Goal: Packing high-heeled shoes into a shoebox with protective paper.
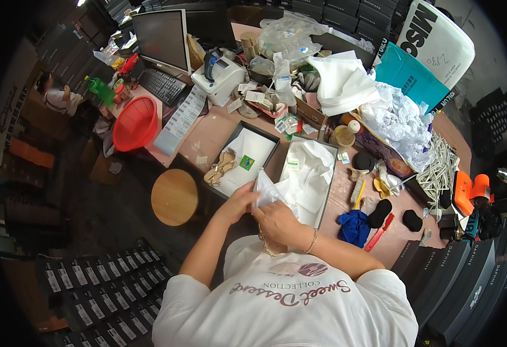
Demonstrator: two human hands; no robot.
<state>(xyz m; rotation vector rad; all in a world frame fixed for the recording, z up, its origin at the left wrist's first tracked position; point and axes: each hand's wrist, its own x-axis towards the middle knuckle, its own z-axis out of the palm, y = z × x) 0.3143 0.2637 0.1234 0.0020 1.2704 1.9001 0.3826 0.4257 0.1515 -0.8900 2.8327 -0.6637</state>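
Both my hands are closed on a sheet of thin white wrapping paper (267, 186) bunched in front of my chest. My left hand (241, 202) pinches its left side, while my right hand (280, 222) grips it lower down. Below the right hand a beige strappy item (271, 247), perhaps a sandal, shows in part. Just beyond my left hand lies a dark-edged shoe box half (272, 140) with a gold sandal (221, 166) and a green card (246, 162) on its white inside. To its right, another box half (325, 203) holds crumpled white tissue (308, 173).
Right of the boxes lie a yellow-handled brush (358, 192), a blue cloth (353, 227), a red brush (379, 232) and black pads (379, 213). Farther back are a label printer (219, 81), monitor (162, 41) and red basket (136, 124). A round stool (174, 197) stands left.
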